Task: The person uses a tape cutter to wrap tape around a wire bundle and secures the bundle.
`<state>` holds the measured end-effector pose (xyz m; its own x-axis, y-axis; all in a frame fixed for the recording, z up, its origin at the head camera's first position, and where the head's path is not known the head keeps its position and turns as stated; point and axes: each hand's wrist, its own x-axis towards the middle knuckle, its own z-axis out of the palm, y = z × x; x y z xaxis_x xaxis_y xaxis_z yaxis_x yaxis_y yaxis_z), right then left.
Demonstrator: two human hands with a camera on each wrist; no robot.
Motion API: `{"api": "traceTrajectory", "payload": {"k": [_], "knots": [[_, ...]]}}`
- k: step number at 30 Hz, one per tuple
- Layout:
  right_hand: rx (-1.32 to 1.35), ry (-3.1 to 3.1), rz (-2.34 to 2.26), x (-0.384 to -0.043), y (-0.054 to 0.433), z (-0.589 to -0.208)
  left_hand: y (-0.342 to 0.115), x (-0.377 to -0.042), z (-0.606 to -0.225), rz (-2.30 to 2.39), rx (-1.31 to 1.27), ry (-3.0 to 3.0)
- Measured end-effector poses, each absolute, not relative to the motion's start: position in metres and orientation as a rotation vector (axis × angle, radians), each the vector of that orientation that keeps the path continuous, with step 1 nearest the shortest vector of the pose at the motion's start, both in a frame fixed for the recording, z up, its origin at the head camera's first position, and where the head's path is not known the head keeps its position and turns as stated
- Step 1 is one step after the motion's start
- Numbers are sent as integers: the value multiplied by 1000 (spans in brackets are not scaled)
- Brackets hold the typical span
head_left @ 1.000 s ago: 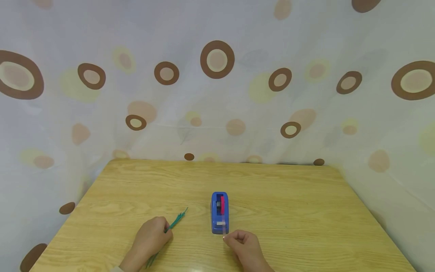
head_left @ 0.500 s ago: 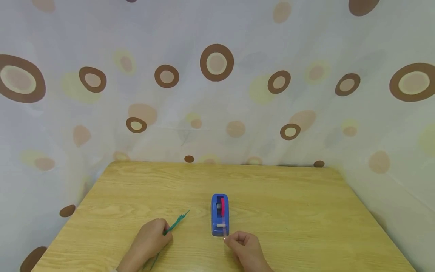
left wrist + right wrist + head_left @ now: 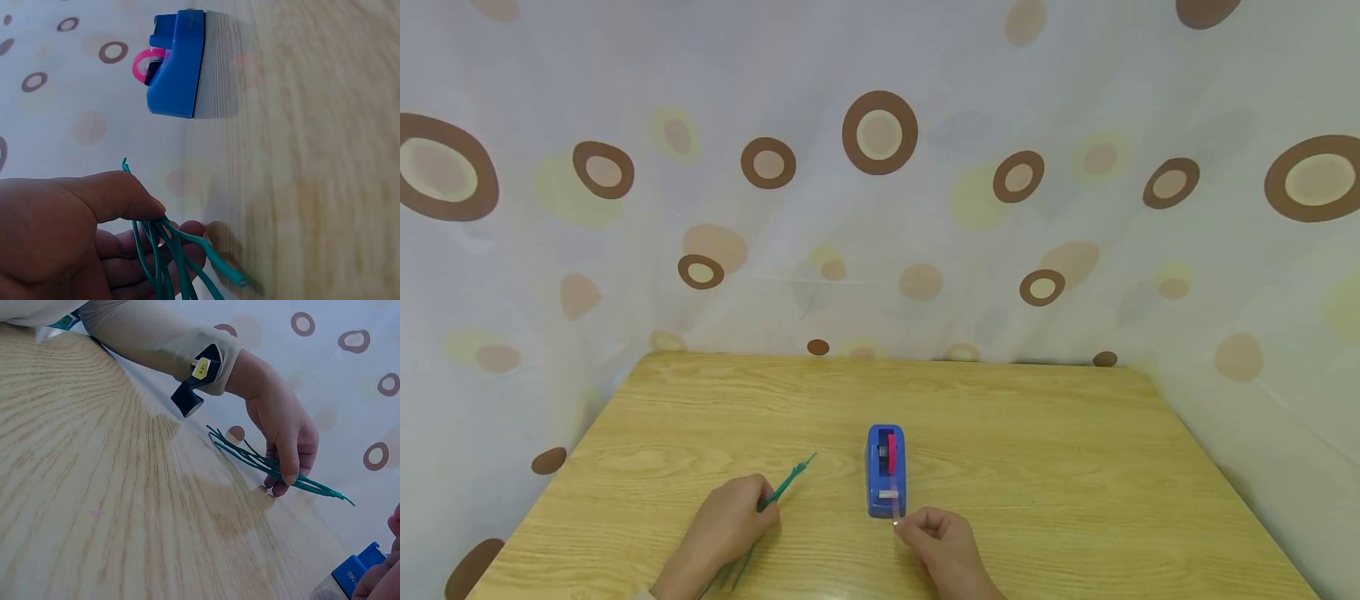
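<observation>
My left hand (image 3: 730,518) pinches a bundle of thin green wires (image 3: 178,256) between thumb and fingers, just over the table. In the left wrist view the loose wire ends fan out below the thumb. A blue tape dispenser (image 3: 886,500) with a pink tape roll (image 3: 892,454) stands in the middle of the table. My right hand (image 3: 946,546) is at the dispenser's front, thumb and forefinger pinching the end of a clear tape strip (image 3: 895,510) that runs out over the cutter. The right wrist view shows only part of that hand at its right edge.
The wooden table (image 3: 1037,450) reaches back to a pale curtain (image 3: 880,233) patterned with brown rings, which hangs on the far side and both flanks. A camera strapped to the left wrist (image 3: 201,375) sits on the sleeve.
My left hand and the wires have shifted slightly, with the bundle's tip a little farther from me. The right hand keeps its pinch on the tape, and the dispenser stays in place.
</observation>
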<state>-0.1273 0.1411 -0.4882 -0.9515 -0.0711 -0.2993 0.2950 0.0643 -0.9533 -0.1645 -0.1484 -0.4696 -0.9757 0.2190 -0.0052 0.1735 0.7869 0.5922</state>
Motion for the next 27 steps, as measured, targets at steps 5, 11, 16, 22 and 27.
{"api": "traceTrajectory", "payload": {"k": [5,11,16,22,27], "knots": [[205,2080,-1985,-127,141,-486,-151,-166,-465,927,289,2897],[217,2089,-1967,-125,140,-482,-154,-166,-467,966,285,2876],[230,2098,-1950,-124,140,-479,-155,-168,-469,1029,267,2856],[215,2101,-1950,-124,140,-479,-155,-169,-469,1090,244,2861],[216,2084,-1959,-124,141,-479,-155,-171,-468,1131,236,2873]]}}
